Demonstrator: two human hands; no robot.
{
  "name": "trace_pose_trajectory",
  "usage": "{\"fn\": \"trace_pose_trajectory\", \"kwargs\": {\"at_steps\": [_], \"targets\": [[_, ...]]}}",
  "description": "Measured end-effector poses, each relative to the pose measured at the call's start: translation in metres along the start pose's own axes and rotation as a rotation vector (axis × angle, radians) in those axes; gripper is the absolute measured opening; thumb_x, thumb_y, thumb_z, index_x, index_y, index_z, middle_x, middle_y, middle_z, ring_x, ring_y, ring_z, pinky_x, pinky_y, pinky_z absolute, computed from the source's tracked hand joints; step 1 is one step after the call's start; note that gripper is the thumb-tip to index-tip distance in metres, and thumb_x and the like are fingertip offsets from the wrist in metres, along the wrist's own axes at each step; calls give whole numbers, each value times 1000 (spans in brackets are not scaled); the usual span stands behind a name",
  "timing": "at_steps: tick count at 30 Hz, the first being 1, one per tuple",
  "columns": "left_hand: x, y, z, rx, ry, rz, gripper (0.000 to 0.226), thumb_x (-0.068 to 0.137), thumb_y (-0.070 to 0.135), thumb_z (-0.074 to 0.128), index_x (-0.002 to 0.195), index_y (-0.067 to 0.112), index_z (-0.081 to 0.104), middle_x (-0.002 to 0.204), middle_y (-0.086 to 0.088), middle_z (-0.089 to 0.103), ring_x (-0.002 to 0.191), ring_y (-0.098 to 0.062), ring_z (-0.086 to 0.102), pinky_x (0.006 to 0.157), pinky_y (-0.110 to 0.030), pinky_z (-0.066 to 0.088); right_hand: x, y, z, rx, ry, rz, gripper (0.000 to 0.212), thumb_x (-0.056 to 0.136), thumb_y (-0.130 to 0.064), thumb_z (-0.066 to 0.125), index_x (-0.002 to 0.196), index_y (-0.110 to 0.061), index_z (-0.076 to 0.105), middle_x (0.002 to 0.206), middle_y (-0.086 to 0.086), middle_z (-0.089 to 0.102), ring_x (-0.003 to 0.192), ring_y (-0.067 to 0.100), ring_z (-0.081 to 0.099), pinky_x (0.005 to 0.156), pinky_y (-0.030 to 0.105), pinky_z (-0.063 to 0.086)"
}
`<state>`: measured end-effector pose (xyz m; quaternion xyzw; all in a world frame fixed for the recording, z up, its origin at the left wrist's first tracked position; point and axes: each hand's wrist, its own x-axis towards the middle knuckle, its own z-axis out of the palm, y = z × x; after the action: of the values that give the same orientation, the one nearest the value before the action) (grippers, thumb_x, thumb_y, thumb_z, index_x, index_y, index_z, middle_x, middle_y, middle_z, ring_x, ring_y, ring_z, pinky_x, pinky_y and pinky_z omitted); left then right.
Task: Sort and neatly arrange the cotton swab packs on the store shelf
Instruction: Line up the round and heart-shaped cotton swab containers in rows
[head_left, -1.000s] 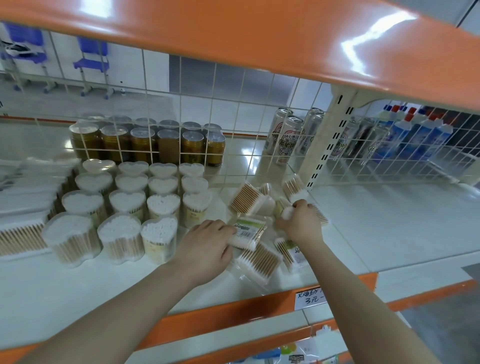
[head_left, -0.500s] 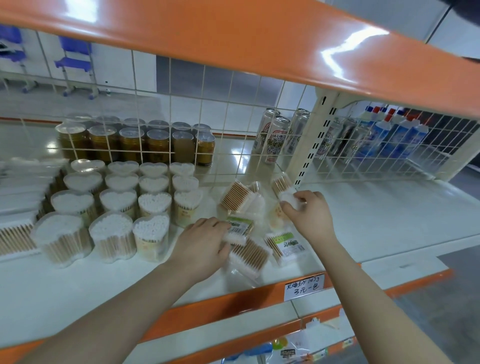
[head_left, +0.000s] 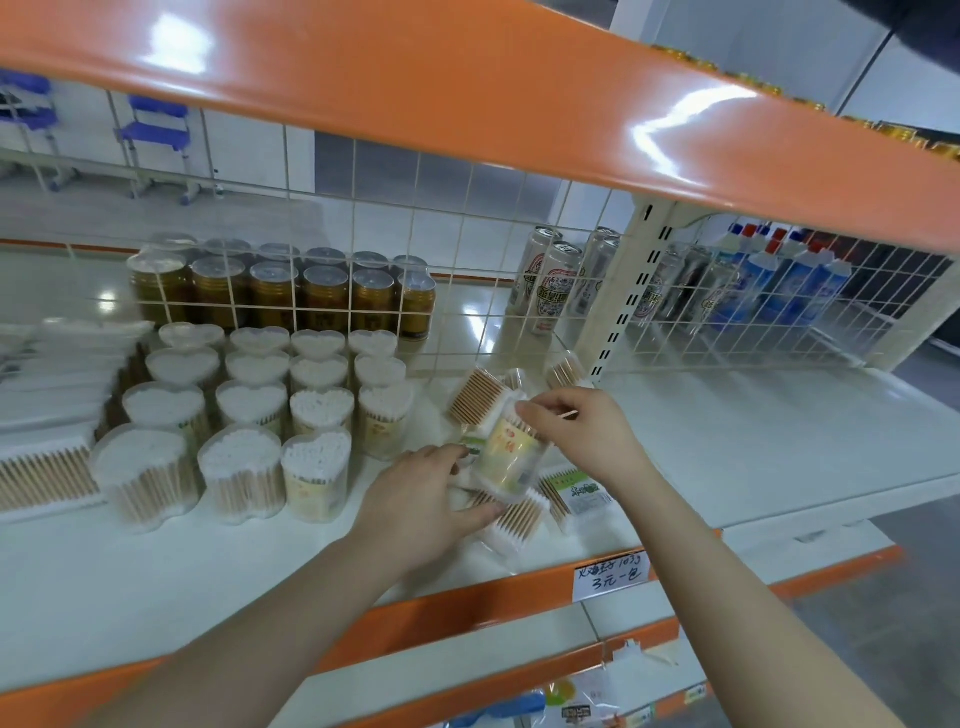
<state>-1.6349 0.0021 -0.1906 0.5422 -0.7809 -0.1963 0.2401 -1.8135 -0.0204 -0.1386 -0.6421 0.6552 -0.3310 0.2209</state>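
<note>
A clear cotton swab tub (head_left: 506, 460) with a yellow label hangs tilted over a loose pile of flat swab packs. My right hand (head_left: 584, 434) pinches its top rim. My left hand (head_left: 421, 501) cups its lower end, thumb underneath and fingers along the left side. Flat packs lie around it: one behind (head_left: 478, 395), one by the upright (head_left: 566, 370), a green-labelled one (head_left: 579, 493) to the right, and one (head_left: 517, 522) under the tub. Heart-shaped tubs (head_left: 249, 405) stand in neat rows to the left.
Stacked flat packs (head_left: 47, 467) fill the shelf's left end. The white shelf (head_left: 753, 441) stretches right. A wire grid (head_left: 467, 218) backs it, with gold cans (head_left: 280, 296), beer cans (head_left: 550, 280) and blue bottles (head_left: 779, 280) behind. A price tag (head_left: 610, 574) hangs on the front edge, and the orange upper shelf (head_left: 467, 104) overhangs.
My right hand has pulled the yellow-labelled tub up out of the pile towards me. My left hand has shifted from the green-labelled flat pack to the tub's lower end.
</note>
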Motion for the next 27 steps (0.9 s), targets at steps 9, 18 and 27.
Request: {"fn": "trace_pose_trajectory", "kwargs": {"at_steps": [9, 18, 27], "targets": [[-11, -5, -3, -245, 31, -75, 48, 75, 51, 67, 114, 25, 56, 95, 10, 57, 88, -6, 53, 77, -24, 46, 4, -18, 15, 1, -68, -15, 39, 82, -46, 62, 80, -7, 67, 76, 8, 65, 65, 15, 56, 61, 27, 45], [-20, -17, -6, -333, 21, -114, 44, 73, 55, 65, 108, 29, 58, 86, 4, 61, 79, -7, 56, 73, -30, 49, -3, -27, 22, 150, -139, -77, 51, 89, -39, 56, 84, 11, 63, 85, 34, 58, 65, 21, 49, 65, 32, 40], [-25, -20, -5, -404, 51, -101, 51, 63, 66, 67, 96, 28, 66, 75, -1, 62, 66, -10, 53, 64, -30, 45, -8, -32, 22, 165, -167, -104, 26, 90, -30, 57, 83, -9, 71, 76, 12, 67, 65, 13, 56, 66, 27, 47]]}}
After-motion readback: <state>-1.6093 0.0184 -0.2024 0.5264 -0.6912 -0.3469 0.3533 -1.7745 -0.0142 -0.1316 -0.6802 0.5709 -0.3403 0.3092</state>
